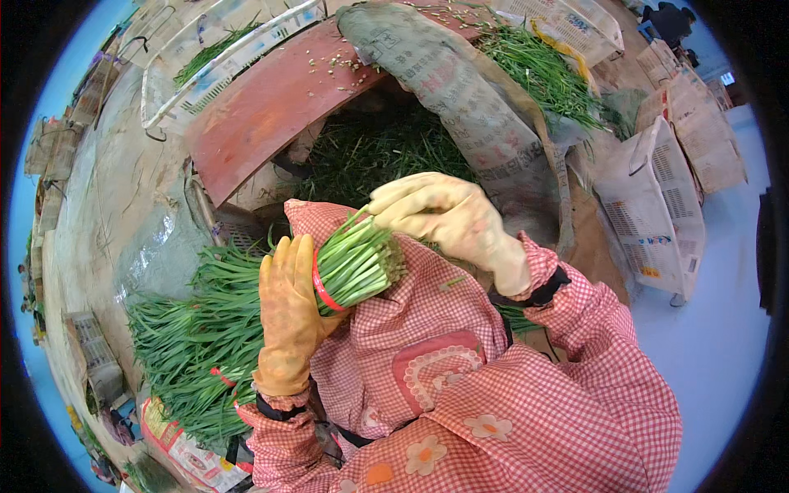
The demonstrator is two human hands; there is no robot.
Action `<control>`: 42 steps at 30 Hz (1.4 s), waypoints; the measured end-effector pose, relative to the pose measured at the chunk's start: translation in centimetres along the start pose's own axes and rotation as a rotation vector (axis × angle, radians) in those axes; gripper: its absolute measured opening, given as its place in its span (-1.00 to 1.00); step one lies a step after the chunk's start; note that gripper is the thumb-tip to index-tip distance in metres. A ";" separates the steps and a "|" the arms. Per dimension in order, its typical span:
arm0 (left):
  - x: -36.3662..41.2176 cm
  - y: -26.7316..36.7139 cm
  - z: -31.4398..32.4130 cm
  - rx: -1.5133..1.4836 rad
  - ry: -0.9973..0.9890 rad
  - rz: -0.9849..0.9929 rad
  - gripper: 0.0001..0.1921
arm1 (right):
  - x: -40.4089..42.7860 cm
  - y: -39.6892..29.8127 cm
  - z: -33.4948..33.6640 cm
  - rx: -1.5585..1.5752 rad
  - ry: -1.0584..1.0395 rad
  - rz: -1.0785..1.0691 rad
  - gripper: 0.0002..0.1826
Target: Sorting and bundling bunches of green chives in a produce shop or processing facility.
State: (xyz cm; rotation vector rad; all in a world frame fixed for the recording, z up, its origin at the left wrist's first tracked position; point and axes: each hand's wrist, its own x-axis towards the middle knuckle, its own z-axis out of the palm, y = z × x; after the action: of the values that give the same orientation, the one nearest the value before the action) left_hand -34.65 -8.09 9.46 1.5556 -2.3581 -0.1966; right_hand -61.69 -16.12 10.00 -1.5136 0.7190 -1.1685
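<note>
A bundle of green leafy stalks, like garlic chives [354, 268], lies across my lap, its pale cut ends to the right. A red band [320, 280] rings its stalks. My left hand [290, 314], in a yellowish rubber glove, is around the bundle just left of the band. My right hand [437, 222], in a paler glove, is at the upper edge of the stalk ends, fingers bent by a thin single stalk; whether they pinch it is not plain. More green bundles [191, 345] lie to the left, one with a red tie.
A reddish board [265, 111] with scattered trimmings stands ahead, beside a printed woven sack [456, 92]. Loose greens [536, 74] lie at the upper right. White plastic crates [653, 209] stand right and upper left. Dark green leaves [394, 142] fill the gap under the board. A person [669, 24] is far off.
</note>
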 end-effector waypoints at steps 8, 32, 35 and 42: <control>0.3 -0.2 0.1 -0.030 0.013 -0.017 0.17 | -4.1 0.5 -10.1 -0.092 0.449 0.543 -0.74; 0.3 -1.2 -1.6 0.067 0.017 -0.058 0.08 | -4.4 5.6 -7.1 -0.728 0.179 0.416 -0.53; 0.4 -1.6 -3.4 -0.043 0.075 0.029 -0.23 | -0.2 1.7 -4.1 -0.354 0.236 0.105 -0.59; -0.8 0.3 0.9 0.172 -0.104 -0.067 0.28 | 3.5 11.5 1.0 -0.050 -0.303 0.280 -0.49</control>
State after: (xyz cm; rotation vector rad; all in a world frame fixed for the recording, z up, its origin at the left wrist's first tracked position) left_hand -34.92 -7.25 8.57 1.7440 -2.4604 -0.0936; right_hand -58.03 -22.03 0.12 -1.5316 0.7277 -0.6987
